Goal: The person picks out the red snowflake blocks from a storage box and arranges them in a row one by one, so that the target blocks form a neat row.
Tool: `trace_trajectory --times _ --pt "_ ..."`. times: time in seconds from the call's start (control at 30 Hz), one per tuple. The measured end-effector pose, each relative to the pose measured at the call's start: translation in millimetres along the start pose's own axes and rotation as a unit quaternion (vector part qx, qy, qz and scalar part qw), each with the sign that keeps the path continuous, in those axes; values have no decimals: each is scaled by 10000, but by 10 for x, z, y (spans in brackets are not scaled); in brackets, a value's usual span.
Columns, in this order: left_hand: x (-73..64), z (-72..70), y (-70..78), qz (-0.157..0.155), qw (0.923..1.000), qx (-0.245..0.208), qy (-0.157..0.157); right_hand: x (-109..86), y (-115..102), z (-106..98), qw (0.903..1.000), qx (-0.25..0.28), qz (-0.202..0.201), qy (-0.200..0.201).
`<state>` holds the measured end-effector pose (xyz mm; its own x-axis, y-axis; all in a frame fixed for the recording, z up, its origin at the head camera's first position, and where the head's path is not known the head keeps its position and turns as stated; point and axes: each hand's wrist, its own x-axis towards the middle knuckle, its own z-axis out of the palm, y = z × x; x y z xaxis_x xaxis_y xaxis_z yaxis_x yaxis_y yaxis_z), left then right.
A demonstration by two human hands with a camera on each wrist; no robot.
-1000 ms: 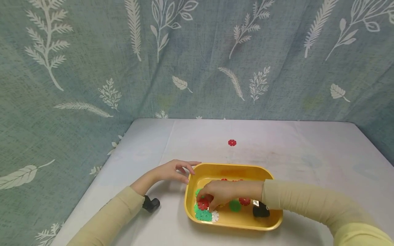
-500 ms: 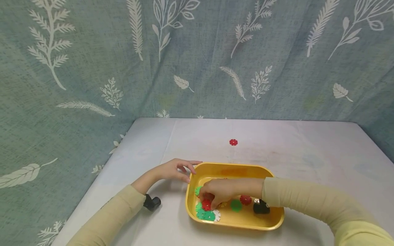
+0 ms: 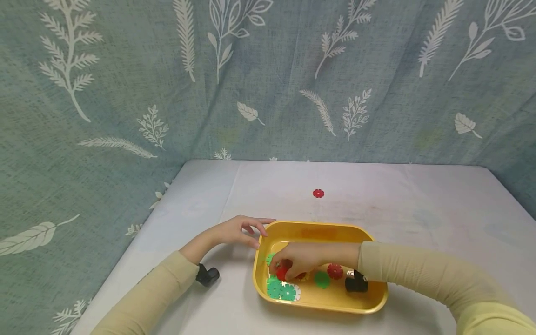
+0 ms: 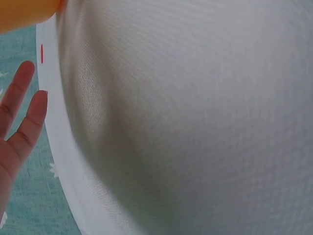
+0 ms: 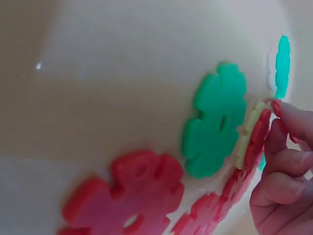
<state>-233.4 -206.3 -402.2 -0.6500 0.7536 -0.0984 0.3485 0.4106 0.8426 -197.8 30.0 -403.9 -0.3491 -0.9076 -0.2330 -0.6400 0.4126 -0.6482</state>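
A yellow oval tray holds several notched plastic snowflake discs. Inside its left part my right hand pinches a red snowflake disc between thumb and fingers; the right wrist view catches only its edge at the fingertips. Green discs lie just below that hand, overlapping a white disc. Further right on the tray floor are a single green disc and a red disc. My left hand is at the tray's upper left corner, its fingers spread and reaching the rim.
One red disc lies on the white tablecloth beyond the tray. A black wrist camera is under the left sleeve, another black device under the right cuff. A leaf-patterned curtain closes off the back.
The red disc at my right fingertips has tilted up and shifted slightly to the right, uncovering more green beneath. My left hand keeps its place at the rim.
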Motion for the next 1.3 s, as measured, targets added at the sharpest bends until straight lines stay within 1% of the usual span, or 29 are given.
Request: trace_trajectory --times 0.07,0.23,0.3,0.43,0.53,0.73,0.83,1.0,1.07,1.2,1.3 --pt "0 1 11 17 10000 28 -2 -11 8 -25 9999 79 -62 76" --pt "3 1 34 10 10000 72 -1 -48 30 -88 9975 598 -19 383" --pt "3 -2 43 0 10000 88 6 -66 26 -105 9956 808 95 467" --pt "4 -5 52 2 9999 161 23 -102 0 -155 9927 1022 254 591" --pt "8 -6 52 -20 9998 192 34 -138 -25 -219 9884 1290 384 708" --pt "3 -11 49 -51 9997 246 67 -205 -74 -366 9717 2122 449 938" --pt "2 -14 49 -69 9994 322 74 -246 -111 -449 9638 2398 459 1072" --pt "3 -14 56 -138 9989 444 111 -326 -177 -604 9447 2921 578 1374" --pt "1 -11 60 -139 9989 425 106 -362 -193 -671 9397 3016 622 1489" --pt "0 -2 61 -105 9993 361 75 -454 -193 -803 9406 2840 637 1746" --pt "-1 5 69 -125 9993 359 71 -528 -162 -895 9393 2767 604 1937"
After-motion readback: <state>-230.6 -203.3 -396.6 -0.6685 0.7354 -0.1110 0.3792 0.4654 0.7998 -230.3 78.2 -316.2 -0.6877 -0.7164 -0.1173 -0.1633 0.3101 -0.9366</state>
